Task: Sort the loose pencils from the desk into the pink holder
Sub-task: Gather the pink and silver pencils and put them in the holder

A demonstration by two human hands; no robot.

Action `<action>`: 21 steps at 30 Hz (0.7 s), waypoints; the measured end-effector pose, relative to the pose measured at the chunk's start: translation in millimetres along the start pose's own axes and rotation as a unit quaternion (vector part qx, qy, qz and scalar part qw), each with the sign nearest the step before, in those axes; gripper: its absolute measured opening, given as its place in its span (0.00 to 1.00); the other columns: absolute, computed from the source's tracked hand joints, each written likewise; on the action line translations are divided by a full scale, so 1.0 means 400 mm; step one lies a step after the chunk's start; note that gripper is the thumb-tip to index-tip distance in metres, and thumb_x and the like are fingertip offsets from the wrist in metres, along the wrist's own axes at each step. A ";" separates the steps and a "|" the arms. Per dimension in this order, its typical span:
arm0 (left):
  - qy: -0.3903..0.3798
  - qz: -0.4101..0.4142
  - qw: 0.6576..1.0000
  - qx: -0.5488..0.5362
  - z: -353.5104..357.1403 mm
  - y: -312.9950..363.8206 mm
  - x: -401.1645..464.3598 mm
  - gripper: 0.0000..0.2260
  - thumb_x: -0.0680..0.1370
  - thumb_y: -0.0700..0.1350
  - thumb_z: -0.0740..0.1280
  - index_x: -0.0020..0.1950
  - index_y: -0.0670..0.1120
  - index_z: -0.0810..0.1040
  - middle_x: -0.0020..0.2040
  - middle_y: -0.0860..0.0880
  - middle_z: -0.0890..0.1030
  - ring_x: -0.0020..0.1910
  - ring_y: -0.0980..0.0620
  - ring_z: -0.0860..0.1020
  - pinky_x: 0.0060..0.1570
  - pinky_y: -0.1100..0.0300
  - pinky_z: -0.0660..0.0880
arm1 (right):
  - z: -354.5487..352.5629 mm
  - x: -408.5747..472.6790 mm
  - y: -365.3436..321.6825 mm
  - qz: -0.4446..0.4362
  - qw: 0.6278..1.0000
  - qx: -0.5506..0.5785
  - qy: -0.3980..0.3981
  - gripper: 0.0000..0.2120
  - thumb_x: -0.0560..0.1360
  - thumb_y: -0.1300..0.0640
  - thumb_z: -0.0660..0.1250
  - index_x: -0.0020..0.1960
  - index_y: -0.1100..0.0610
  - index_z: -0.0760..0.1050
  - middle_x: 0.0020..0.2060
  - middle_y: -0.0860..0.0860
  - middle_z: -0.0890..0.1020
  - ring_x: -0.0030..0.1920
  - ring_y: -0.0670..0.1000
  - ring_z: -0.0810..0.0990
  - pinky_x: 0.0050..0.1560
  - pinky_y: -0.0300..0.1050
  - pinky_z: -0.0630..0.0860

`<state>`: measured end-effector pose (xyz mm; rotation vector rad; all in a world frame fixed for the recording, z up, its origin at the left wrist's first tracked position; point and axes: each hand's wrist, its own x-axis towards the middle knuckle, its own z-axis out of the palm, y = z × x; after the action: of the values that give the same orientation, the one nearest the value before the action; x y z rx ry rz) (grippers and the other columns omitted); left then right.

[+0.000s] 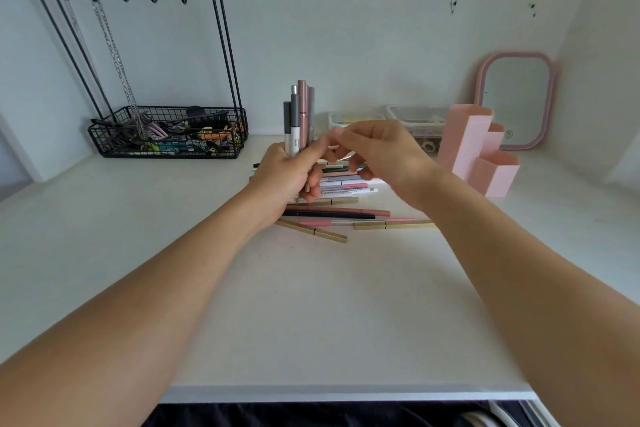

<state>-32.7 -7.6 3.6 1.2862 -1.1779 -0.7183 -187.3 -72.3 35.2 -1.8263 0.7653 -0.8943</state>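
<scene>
My left hand (284, 177) grips a bundle of several pencils (298, 114) held upright above the desk, grey, white and dusty pink. My right hand (377, 156) hovers just to the right of the bundle, fingers bent and pinched toward my left thumb; whether it holds anything I cannot tell. Under both hands lies a pile of loose pencils (343, 211), gold, pink, black and white, mostly lying sideways. The pink holder (474, 146), with stepped square compartments, stands to the right of the pile, apart from both hands.
A black wire rack (166, 135) with hooks, hanging chains and a basket of clips stands at the back left. Clear plastic boxes (412, 118) sit against the wall behind my hands. A pink-framed mirror (516, 97) leans at the back right. The desk's front edge (346, 392) is near me.
</scene>
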 end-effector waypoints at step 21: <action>0.132 -0.052 0.982 -0.126 -0.013 0.008 0.022 0.17 0.81 0.53 0.68 0.36 0.47 0.71 0.25 0.50 0.71 0.28 0.52 0.78 0.34 0.58 0.80 | -0.066 -0.007 0.015 0.021 0.864 -0.441 -0.241 0.07 0.76 0.50 0.71 0.45 0.53 0.83 0.34 0.41 0.80 0.32 0.40 0.74 0.37 0.35 0.68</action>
<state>-26.1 -13.2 9.6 1.1927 -0.7836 -0.7223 -211.6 -84.4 37.1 -2.6606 0.9537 0.0353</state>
